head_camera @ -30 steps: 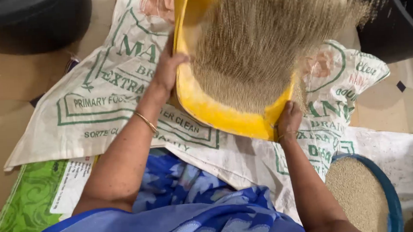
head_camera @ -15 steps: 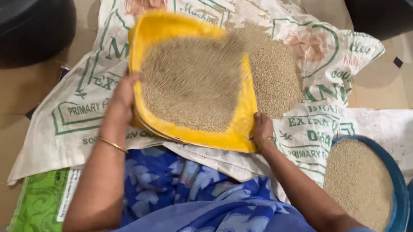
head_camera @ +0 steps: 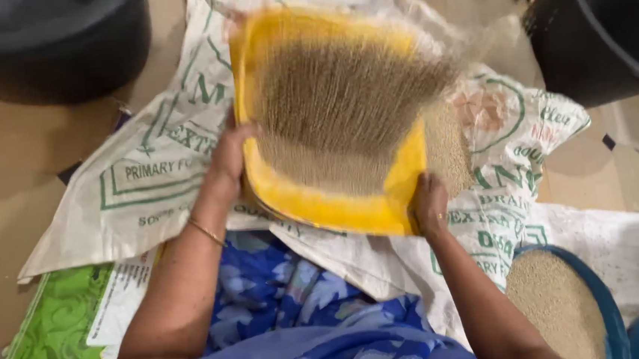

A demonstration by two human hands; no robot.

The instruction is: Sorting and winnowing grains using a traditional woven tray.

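I hold a yellow winnowing tray (head_camera: 314,202) over the floor with both hands. My left hand (head_camera: 228,159) grips its left rim; a thin bangle circles that wrist. My right hand (head_camera: 430,205) grips the near right corner. Small tan grain (head_camera: 344,103) is blurred in motion across the tray, streaking toward the far right edge. A low pile of the same grain (head_camera: 448,144) lies on the white printed sack (head_camera: 154,168) just right of the tray.
A blue tub of grain (head_camera: 561,305) sits at the lower right, on a white sack. A large dark bin (head_camera: 601,25) stands at the upper right, another dark tub (head_camera: 47,41) at the upper left. A green sack (head_camera: 53,333) lies at the lower left.
The tray dropped flat half a second ago with the grain settled, and now the grain is flying up and across it again. Both hands kept their hold.
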